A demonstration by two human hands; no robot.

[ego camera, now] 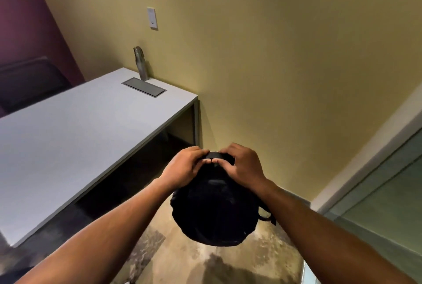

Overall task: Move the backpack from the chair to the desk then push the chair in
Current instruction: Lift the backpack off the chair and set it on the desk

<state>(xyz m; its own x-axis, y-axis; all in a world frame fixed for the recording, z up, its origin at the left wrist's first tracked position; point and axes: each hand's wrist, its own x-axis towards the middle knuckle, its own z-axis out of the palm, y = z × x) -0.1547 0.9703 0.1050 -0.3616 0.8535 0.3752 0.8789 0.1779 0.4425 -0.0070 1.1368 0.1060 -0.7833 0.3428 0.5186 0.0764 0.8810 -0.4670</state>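
Observation:
A black backpack [214, 213] hangs in the air over the floor, to the right of the white desk [68, 137]. Both hands grip its top handle side by side: my left hand [182, 167] on the handle's left part, my right hand [242, 167] on its right part. The bag's body droops below the hands, and a strap loop sticks out at its right side. The bag touches neither the desk nor the floor. The chair it came from is outside the frame.
A metal water bottle [142, 64] stands at the desk's far edge by the yellow wall, beside a grey cable hatch [143, 87] set in the top. A dark chair [27, 82] sits behind the desk at far left. A glass partition [383, 197] lines the right side.

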